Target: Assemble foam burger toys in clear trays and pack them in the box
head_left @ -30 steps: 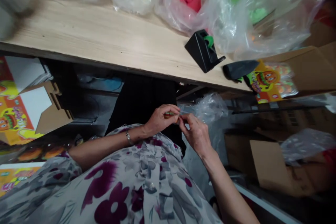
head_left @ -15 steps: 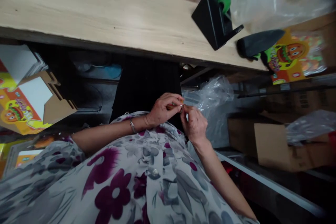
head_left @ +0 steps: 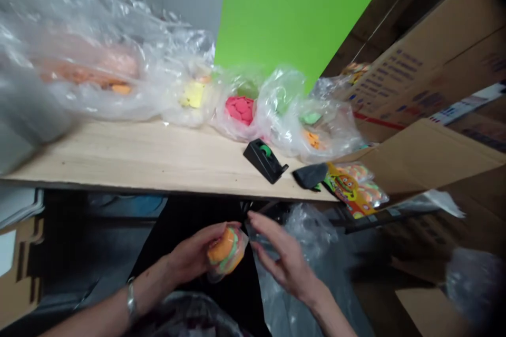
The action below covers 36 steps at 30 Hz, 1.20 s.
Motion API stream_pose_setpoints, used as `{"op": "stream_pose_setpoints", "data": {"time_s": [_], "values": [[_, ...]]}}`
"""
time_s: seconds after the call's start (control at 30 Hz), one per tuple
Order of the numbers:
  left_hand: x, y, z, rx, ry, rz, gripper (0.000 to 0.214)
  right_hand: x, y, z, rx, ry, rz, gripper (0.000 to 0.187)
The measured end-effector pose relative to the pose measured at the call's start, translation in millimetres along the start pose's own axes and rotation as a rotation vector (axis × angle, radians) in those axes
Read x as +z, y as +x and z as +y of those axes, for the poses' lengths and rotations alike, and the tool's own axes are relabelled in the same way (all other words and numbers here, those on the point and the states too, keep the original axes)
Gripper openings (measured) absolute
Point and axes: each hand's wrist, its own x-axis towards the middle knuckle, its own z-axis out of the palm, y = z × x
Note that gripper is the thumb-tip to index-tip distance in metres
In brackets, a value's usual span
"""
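My left hand grips a small burger-shaped toy with orange and green layers, which seems wrapped in clear film. My right hand is open, its fingers spread just to the right of the toy. Behind that hand hangs a crumpled clear plastic bag. A metal bracelet circles my left wrist.
A light wooden table edge holds a black tape dispenser, a dark grey object and clear bags of coloured foam. A printed burger packet lies at its right end. Cardboard boxes stand at right.
My view has swung up, showing more of the table and bags. My hands have parted, and my right hand has opened and let go of the small item. The burger toy now shows in my left hand.
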Motion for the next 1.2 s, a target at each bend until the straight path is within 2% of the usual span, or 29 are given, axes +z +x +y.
{"op": "stream_pose_setpoints", "data": {"time_s": [0.07, 0.1, 0.17, 0.27, 0.37, 0.47, 0.67, 0.8, 1.0, 1.1, 1.2], "values": [[4.3, 2, 14, 0.191, 0.033, 0.041, 0.032, -18, 21, 28, 0.201, -0.026, 0.212, 0.047], [7.9, 3, 21, 0.238, 0.046, 0.051, 0.031, -29, 32, 45, 0.283, -0.055, 0.322, 0.038], [16.3, 5, 37, 0.271, 0.04, 0.08, 0.028, -48, 55, 81, 0.407, -0.106, 0.379, 0.036], [27.3, 10, 51, 0.304, 0.004, 0.147, 0.028, -64, 83, 131, 0.523, -0.103, 0.248, 0.045], [32.5, 15, 58, 0.338, -0.002, 0.155, 0.029, -67, 98, 158, 0.688, 0.084, 0.055, 0.047], [32.5, 17, 62, 0.366, 0.004, 0.176, 0.029, -68, 101, 165, 0.774, 0.296, 0.027, 0.042], [29.3, 18, 70, 0.38, -0.002, 0.248, 0.029, -63, 104, 160, 0.808, 0.617, 0.026, 0.027], [29.7, 16, 70, 0.362, 0.013, 0.257, 0.032, -63, 108, 162, 0.853, 0.839, 0.122, 0.024], [28.0, 19, 70, 0.365, 0.003, 0.263, 0.029, -62, 90, 156, 0.739, 0.973, 0.222, 0.032], [29.6, 22, 71, 0.367, -0.022, 0.259, 0.027, -44, 79, 156, 0.7, 0.937, 0.333, 0.04], [33.1, 24, 73, 0.377, -0.076, 0.223, 0.022, -23, 70, 160, 0.728, 0.826, 0.405, 0.046]]}}
